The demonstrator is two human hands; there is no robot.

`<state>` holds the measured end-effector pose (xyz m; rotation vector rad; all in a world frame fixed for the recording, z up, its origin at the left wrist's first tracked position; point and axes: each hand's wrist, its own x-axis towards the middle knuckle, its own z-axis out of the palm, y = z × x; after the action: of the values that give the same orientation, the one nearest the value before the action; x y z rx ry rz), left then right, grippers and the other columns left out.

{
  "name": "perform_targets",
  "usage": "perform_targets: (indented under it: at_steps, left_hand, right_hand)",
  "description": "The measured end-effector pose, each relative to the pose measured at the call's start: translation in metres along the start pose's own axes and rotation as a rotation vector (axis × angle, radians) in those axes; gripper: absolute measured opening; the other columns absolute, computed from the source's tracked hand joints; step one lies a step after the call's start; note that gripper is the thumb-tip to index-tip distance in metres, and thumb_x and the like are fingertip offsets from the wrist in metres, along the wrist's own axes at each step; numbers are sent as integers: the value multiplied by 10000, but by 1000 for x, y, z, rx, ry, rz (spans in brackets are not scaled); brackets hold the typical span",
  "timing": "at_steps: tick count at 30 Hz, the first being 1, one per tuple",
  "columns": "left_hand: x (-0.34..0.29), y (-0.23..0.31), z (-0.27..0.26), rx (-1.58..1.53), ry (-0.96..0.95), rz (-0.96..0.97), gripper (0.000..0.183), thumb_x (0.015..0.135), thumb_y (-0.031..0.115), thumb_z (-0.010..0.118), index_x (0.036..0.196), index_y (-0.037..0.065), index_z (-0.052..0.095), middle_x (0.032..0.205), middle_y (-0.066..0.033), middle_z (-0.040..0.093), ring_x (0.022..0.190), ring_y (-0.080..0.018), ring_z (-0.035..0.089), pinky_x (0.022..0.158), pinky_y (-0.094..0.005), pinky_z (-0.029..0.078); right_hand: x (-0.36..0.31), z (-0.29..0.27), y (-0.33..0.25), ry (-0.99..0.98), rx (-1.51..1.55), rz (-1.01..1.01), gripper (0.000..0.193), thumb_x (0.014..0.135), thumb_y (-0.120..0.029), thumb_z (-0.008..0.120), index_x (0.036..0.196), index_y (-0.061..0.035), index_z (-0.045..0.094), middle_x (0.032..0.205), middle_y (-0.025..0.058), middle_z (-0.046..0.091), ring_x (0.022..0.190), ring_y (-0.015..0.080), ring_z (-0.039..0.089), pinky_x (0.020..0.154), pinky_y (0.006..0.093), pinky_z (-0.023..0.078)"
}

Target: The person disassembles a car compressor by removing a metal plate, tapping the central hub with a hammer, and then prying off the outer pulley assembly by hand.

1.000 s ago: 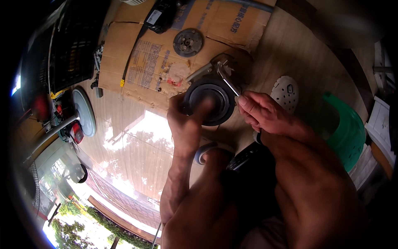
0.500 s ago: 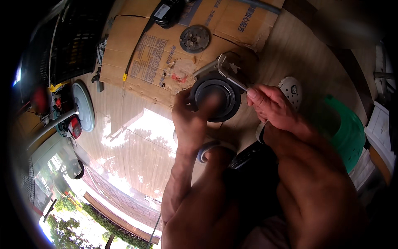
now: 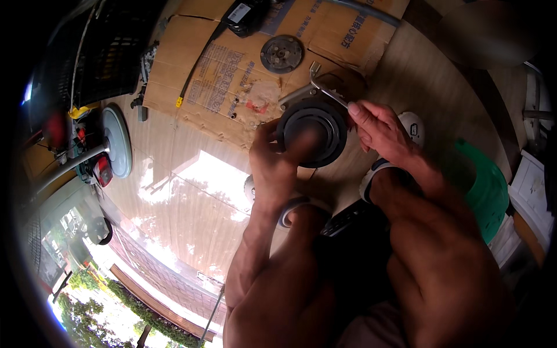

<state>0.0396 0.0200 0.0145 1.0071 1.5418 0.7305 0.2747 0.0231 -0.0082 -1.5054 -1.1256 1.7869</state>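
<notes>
My left hand [image 3: 274, 174] grips a black round pulley [image 3: 338, 139] by its left side, the thumb lying blurred across its face and the fingers curled behind the rim. The pulley sits on a metal part [image 3: 343, 84] with a pale bracket arm [image 3: 299, 95], mostly hidden behind it. My right hand [image 3: 383, 130] is closed on one end of a bent metal wrench [image 3: 329, 91], just right of the pulley. The wrench's socket end points up and away, beyond the bracket arm. Whether it touches a bolt I cannot tell.
A flattened cardboard box [image 3: 203, 87] covers the floor ahead, bearing a round metal disc [image 3: 282, 54] and a black device [image 3: 246, 17] with a cable. A green plastic stool or basin [image 3: 484, 197] stands at right. A pale round base with a pole [image 3: 119, 142] lies left, near a black crate [image 3: 116, 52].
My right hand and the wrench have moved farther away from me, and the wrench's socket end has swung away from the bracket arm. My left hand keeps its hold; the view has shifted slightly.
</notes>
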Motion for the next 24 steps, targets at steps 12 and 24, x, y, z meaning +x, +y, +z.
perform_targets:
  at_steps: [12, 24]
  left_hand:
    - [0, 7, 2, 58, -54, 15, 663, 824, 282, 860, 1272, -101, 558, 1054, -217, 713, 897, -244, 736, 726, -331, 597]
    - [-1, 8, 1, 40, -55, 35, 721, 811, 362, 865, 1275, -96, 557, 1034, -205, 695, 904, -261, 729, 729, -343, 588]
  right_hand:
    - [102, -49, 54, 298, -866, -164, 470, 1066, -444, 505, 1028, 7, 630, 857, 152, 646, 785, 293, 606, 777, 422, 492]
    - [-5, 23, -37, -11, -642, -309, 550, 1043, -470, 563, 1267, 32, 547, 747, 196, 650, 657, 267, 668, 616, 403, 508]
